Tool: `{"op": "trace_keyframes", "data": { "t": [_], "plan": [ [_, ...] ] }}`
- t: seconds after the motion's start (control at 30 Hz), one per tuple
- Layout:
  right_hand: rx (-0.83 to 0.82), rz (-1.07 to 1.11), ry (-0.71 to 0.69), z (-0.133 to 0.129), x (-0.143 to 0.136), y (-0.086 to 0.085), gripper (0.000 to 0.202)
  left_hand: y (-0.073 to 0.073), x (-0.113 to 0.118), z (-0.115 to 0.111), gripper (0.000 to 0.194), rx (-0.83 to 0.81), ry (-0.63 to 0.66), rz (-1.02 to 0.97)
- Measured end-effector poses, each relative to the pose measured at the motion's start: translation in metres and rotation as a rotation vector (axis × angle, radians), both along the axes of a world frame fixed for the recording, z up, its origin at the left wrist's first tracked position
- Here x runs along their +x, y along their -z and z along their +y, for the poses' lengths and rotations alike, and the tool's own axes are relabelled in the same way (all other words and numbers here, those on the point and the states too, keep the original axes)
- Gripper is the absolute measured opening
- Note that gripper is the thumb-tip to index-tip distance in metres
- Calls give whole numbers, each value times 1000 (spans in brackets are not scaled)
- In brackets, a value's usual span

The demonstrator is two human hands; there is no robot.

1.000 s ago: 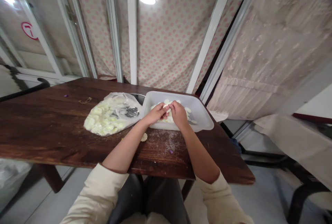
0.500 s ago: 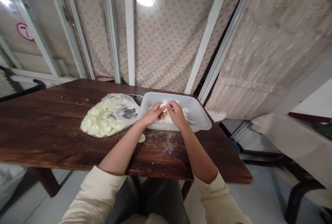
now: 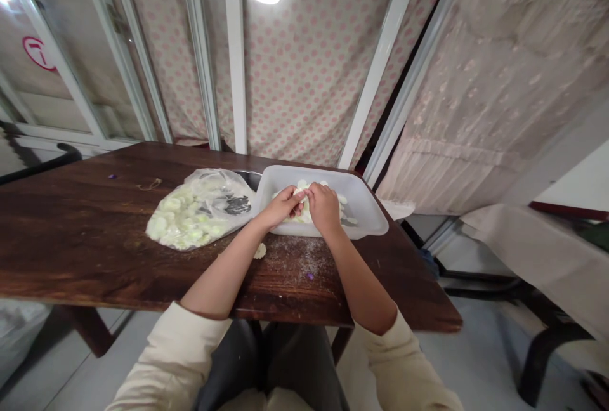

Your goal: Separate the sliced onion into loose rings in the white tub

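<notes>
My left hand (image 3: pixel 282 206) is closed, pinching a small pale round piece (image 3: pixel 299 192) between thumb and fingers over the tub. Against it, the fingertips of my right hand (image 3: pixel 324 207) are pinched together on the same piece, mostly hidden behind the hand. Below both hands is a translucent white plastic tub (image 3: pixel 370 211), with several flat, pale green-white pieces (image 3: pixel 343 200) scattered on its bottom. One scalloped pale disc (image 3: pixel 260 250) lies on the table in front of the tub, beside my left forearm.
A clear plastic bag (image 3: pixel 200 211) full of pale green-white round pieces rests left of the tub. White crumbs (image 3: pixel 299 257) and a purple scrap (image 3: pixel 310 276) lie on the dark wooden table (image 3: pixel 95 227). Curtained glass panels stand behind; a cloth-covered table (image 3: pixel 542 246) is at right.
My right hand has turned slightly, its back now more toward me and its fingers more over the small piece. My left hand stays nearly still. The view has shifted a little.
</notes>
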State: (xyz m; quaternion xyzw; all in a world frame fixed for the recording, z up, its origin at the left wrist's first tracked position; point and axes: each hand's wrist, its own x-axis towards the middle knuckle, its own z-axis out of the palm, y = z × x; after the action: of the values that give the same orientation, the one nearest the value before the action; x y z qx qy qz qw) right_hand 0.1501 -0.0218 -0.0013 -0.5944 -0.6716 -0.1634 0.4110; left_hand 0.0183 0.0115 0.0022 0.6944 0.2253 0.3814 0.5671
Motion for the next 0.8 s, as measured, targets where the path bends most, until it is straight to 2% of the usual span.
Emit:
{"op": "trace_keyframes", "data": {
  "t": [0.1, 0.2, 0.4, 0.5, 0.6, 0.8],
  "plan": [
    [28, 76, 44, 2, 5, 3, 24, -2, -1, -1, 30, 7, -13, -32],
    [34, 199, 7, 5, 9, 5, 23, -2, -2, -1, 31, 8, -25, -54],
    [-22, 247, -324, 4, 8, 0, 21, 1, -2, 2, 30, 19, 18, -52],
    [-80, 307, -398, 5, 8, -1, 20, 2, -1, 2, 29, 8, 32, -33],
    [-78, 281, -336, 6, 8, 1, 20, 2, -1, 2, 29, 4, 35, -17],
    [-44, 50, -31, 1, 2, -1, 20, 2, 0, 2, 28, 13, 26, -54]
  ]
}}
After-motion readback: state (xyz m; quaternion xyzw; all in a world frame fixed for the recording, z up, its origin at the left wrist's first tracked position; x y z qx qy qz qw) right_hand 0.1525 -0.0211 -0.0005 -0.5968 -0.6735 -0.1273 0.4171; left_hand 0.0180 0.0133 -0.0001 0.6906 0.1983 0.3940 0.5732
